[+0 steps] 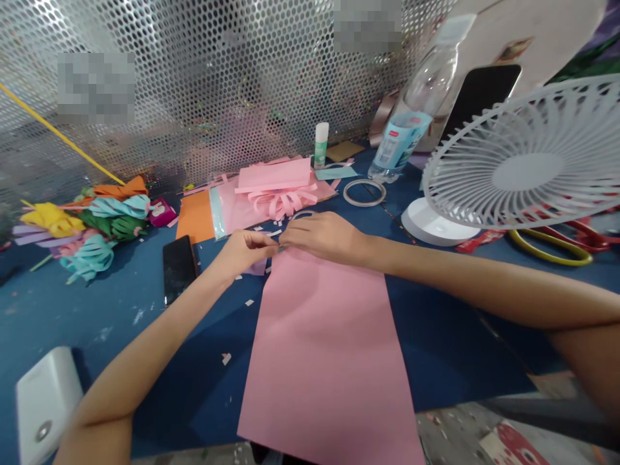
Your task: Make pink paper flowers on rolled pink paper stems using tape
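Observation:
A large pink sheet of paper (329,349) lies on the blue table, its near end reaching over the front edge. At its far left corner my left hand (249,250) is closed in a pinch, thumb and forefinger together on the corner. My right hand (327,236) rests over the sheet's far edge with its fingers pressed together, their tips beside the left fingertips. Whatever lies between the fingertips is too small to make out. Just beyond the hands are pink fringed paper strips (283,199) and a folded pink piece (275,174).
Paper flowers (92,252) and a black phone (178,268) lie left. Behind stand a glue stick (320,145) and a bottle (402,135); a tape roll (364,193) lies nearby. A white fan (527,168) and scissors (549,248) are right. A white device (48,400) sits front left.

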Available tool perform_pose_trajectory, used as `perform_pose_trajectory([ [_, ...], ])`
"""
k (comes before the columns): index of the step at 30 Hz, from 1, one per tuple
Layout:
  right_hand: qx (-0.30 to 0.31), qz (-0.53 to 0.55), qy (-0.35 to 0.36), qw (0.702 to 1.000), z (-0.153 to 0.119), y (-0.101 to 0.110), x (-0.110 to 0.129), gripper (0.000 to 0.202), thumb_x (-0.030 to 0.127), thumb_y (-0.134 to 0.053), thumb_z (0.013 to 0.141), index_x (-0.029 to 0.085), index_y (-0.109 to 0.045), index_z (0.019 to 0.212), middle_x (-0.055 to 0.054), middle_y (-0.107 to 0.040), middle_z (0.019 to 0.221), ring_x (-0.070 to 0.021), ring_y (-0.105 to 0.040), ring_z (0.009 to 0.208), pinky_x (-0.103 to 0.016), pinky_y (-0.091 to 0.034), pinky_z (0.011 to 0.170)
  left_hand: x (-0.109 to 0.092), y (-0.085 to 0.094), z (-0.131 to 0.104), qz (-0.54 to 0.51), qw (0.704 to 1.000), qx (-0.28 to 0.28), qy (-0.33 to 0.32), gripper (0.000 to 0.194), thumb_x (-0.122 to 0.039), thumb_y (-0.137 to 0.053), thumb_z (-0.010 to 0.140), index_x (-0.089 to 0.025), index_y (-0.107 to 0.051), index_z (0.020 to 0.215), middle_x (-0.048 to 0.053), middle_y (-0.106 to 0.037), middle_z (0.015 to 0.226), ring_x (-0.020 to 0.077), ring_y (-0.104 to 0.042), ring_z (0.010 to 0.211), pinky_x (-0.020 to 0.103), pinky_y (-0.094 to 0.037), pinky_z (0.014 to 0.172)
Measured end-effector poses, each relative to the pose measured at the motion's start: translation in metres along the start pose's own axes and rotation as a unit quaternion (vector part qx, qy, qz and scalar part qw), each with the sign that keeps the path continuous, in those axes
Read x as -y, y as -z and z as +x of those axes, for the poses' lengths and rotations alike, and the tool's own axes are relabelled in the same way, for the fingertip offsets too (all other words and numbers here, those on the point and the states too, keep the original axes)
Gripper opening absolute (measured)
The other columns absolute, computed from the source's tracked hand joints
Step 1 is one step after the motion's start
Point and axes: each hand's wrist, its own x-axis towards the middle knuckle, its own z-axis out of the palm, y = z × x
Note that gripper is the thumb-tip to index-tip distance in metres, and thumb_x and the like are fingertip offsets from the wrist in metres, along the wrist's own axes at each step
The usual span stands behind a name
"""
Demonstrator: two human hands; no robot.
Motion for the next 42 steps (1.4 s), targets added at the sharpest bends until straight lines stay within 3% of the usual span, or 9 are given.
perform_pose_trajectory([
  [4,0.019,0.055,-0.029,0.998,0.004,0.003,0.002,0.023,0.024,-0.045,0.100,0.018,-0.067,0.106,-0.005,-0.072,0.097,-0.0165,-0.064,0.084,-0.026,-0.040,0.067,0.000,0.001,0.001,-0.015,1.000,0.014,0.013,0.011,-0.024,-0.076,0.065,-0.015,-0.074,0.071,0.004,-0.072,0.072,0.0143,-0.061,0.063,0.027,-0.048,0.062],
  [8,0.035,0.111,-0.079,0.990,0.007,0.008,0.006,0.023,0.027,-0.048,0.099,0.019,-0.069,0.102,-0.004,-0.072,0.098,-0.0164,-0.065,0.084,-0.025,-0.040,0.066,-0.011,0.001,-0.005,0.134,0.989,-0.021,-0.058,0.005,-0.016,-0.071,0.072,-0.017,-0.075,0.070,0.003,-0.072,0.072,0.0165,-0.062,0.068,0.028,-0.045,0.065],
  [16,0.001,0.032,-0.069,0.997,0.006,0.016,0.015,0.028,0.022,-0.040,0.101,0.016,-0.068,0.101,-0.006,-0.070,0.090,-0.0153,-0.060,0.074,-0.026,-0.031,0.059,-0.034,-0.009,-0.031,0.455,0.849,-0.112,-0.243,0.011,-0.023,-0.066,0.086,-0.022,-0.074,0.079,0.005,-0.072,0.084,0.0235,-0.061,0.085,0.038,-0.041,0.079],
  [23,0.011,-0.032,-0.033,0.999,0.003,0.015,0.011,0.032,0.013,-0.034,0.100,0.015,-0.065,0.107,-0.006,-0.067,0.088,-0.0138,-0.056,0.067,-0.028,-0.023,0.054,-0.021,-0.004,-0.014,0.215,0.960,-0.075,-0.163,0.007,-0.015,-0.068,0.079,-0.019,-0.074,0.080,0.002,-0.074,0.082,0.0177,-0.064,0.076,0.029,-0.045,0.072],
  [28,0.024,-0.002,-0.055,0.998,0.005,0.014,0.009,0.030,0.021,-0.037,0.102,0.014,-0.066,0.103,-0.007,-0.069,0.089,-0.0148,-0.059,0.069,-0.028,-0.026,0.054,-0.011,-0.003,-0.008,0.160,0.975,-0.074,-0.136,0.008,-0.016,-0.069,0.077,-0.019,-0.076,0.078,0.001,-0.074,0.076,0.0161,-0.062,0.067,0.027,-0.043,0.062],
  [31,0.033,0.056,-0.086,0.994,0.007,0.013,0.009,0.027,0.026,-0.042,0.101,0.014,-0.066,0.103,-0.007,-0.070,0.095,-0.0160,-0.063,0.075,-0.027,-0.032,0.058,-0.011,-0.006,-0.013,0.280,0.926,-0.114,-0.226,0.007,-0.018,-0.069,0.081,-0.020,-0.075,0.076,0.002,-0.073,0.078,0.0178,-0.064,0.074,0.030,-0.044,0.069],
  [38,0.062,0.071,-0.105,0.990,0.009,0.015,0.009,0.025,0.022,-0.042,0.100,0.013,-0.064,0.105,-0.008,-0.069,0.096,-0.0180,-0.064,0.081,-0.027,-0.036,0.061,-0.010,-0.009,-0.022,0.565,0.691,-0.178,-0.414,0.023,-0.021,-0.054,0.095,-0.018,-0.071,0.080,0.004,-0.065,0.069,0.0196,-0.059,0.074,0.036,-0.038,0.070],
  [40,0.064,0.016,-0.077,0.995,0.008,0.014,0.010,0.027,0.019,-0.038,0.101,0.011,-0.063,0.106,-0.010,-0.069,0.095,-0.0184,-0.063,0.078,-0.028,-0.032,0.057,-0.009,-0.009,-0.021,0.579,0.679,-0.173,-0.417,0.024,-0.020,-0.053,0.095,-0.017,-0.070,0.079,0.004,-0.065,0.069,0.0198,-0.059,0.074,0.036,-0.038,0.070],
  [42,0.061,-0.026,-0.047,0.997,0.006,0.014,0.011,0.028,0.015,-0.035,0.100,0.011,-0.062,0.108,-0.009,-0.068,0.093,-0.0176,-0.061,0.075,-0.028,-0.029,0.055,-0.009,-0.009,-0.020,0.549,0.717,-0.166,-0.397,0.021,-0.023,-0.055,0.094,-0.018,-0.070,0.081,0.004,-0.068,0.074,0.0203,-0.061,0.076,0.036,-0.040,0.071],
])
